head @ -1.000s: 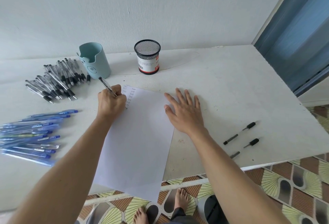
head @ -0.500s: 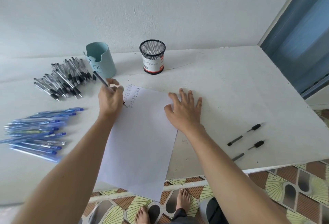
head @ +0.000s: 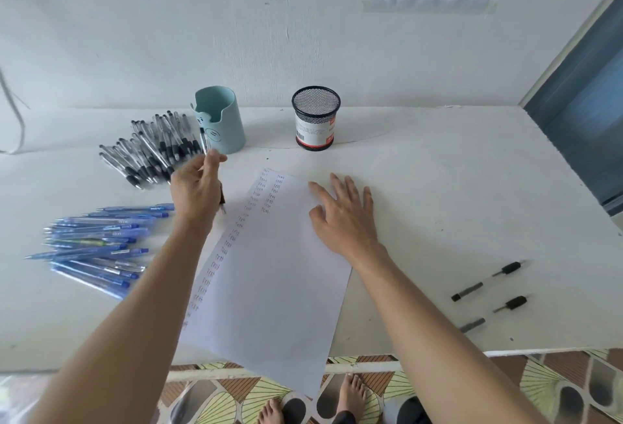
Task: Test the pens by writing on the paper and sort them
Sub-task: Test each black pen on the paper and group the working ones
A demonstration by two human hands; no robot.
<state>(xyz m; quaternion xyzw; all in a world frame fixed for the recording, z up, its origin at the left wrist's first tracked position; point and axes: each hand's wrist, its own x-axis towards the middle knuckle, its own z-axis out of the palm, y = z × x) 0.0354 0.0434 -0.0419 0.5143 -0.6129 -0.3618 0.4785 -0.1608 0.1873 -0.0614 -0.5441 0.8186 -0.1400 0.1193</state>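
Left hand (head: 197, 187) has come off the paper (head: 269, 272) and is now just left of its top corner, fingers pinching the pen (head: 204, 142), tip down. Test line looks done, so sorting is next, likely to the black pens (head: 151, 150) up-left of the paper. Right hand (head: 344, 218) is spread flat on the paper's right edge. Teal holder (head: 220, 120) and mesh cup (head: 316, 118) stand beyond the paper, no pens sticking out, insides unclear.
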